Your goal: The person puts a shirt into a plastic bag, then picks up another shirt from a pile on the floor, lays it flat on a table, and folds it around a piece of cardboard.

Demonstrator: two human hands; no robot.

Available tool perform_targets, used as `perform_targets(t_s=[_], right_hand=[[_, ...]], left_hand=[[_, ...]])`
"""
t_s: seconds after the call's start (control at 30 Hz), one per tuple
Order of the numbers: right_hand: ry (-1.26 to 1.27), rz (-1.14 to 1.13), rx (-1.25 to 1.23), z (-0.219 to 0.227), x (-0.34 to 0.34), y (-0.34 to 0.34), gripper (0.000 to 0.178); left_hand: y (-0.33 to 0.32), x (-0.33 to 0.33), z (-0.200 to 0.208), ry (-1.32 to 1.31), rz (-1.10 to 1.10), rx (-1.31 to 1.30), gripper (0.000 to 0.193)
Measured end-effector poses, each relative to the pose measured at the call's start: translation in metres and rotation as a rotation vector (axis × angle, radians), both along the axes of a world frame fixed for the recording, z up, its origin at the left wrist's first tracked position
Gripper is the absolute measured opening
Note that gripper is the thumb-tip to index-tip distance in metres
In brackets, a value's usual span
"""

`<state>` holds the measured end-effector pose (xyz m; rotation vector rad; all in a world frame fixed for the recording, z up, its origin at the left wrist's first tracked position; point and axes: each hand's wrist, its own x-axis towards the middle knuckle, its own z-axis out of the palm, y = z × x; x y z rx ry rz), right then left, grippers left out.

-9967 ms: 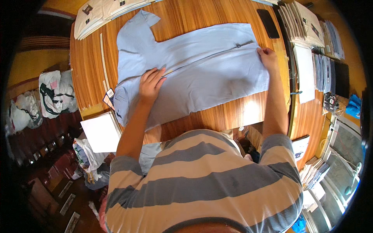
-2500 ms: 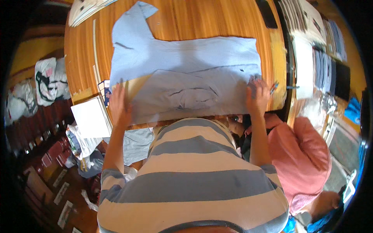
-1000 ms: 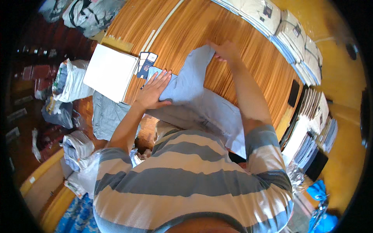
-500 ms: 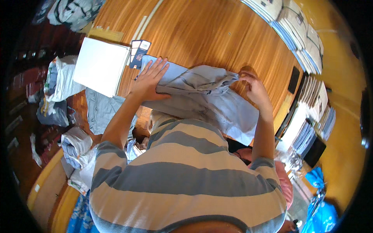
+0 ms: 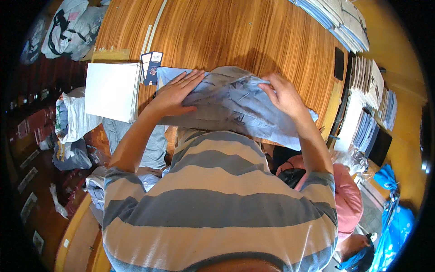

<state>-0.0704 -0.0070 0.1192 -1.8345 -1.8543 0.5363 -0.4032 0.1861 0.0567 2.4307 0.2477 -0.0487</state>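
A light blue shirt point(image 5: 235, 100) lies partly folded and creased along the near edge of the wooden table, right in front of me. My left hand point(image 5: 176, 94) rests flat on its left part, fingers stretched out and thumb apart. At the shirt's far right, my right hand point(image 5: 284, 96) has its thumb and fingers closed around a fold of the cloth. Some of the fabric reaches out under my right forearm. Beyond my left hand, dark blue card tags point(image 5: 152, 68) lie beside the shirt's corner.
Left of the tags stands a stack of white sheets point(image 5: 112, 90). Folded shirts point(image 5: 342, 27) are piled at the far right, near a black phone point(image 5: 339, 63). More stacked garments point(image 5: 366, 129) stand off the right edge. A person in a pink top point(image 5: 348, 195) is close behind on my right.
My right hand has moved left and slightly nearer with the cloth, and the bunched fold now lies flatter. My left hand stays flat on the shirt.
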Motion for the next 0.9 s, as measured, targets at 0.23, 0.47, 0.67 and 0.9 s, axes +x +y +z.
perform_targets(t_s=[0.23,0.47,0.67,0.9], right_hand=[[0.51,-0.018,-0.136,0.115,-0.049,-0.056,0.046],[0.515,-0.739,-0.201,-0.032,0.014,-0.123,0.033],[0.139,-1.015,-0.004,-0.108,0.003,-0.134,0.032],[-0.282,-0.963,0.053,-0.116,-0.002,-0.131,0.022]], left_hand=[[0.024,-0.012,-0.01,0.008,-0.223,-0.102,0.076],[0.063,-0.004,-0.005,0.08,0.038,-0.21,0.046],[0.057,0.008,-0.026,0.016,0.186,0.015,0.043],[0.001,0.015,-0.022,-0.167,0.276,0.416,0.045]])
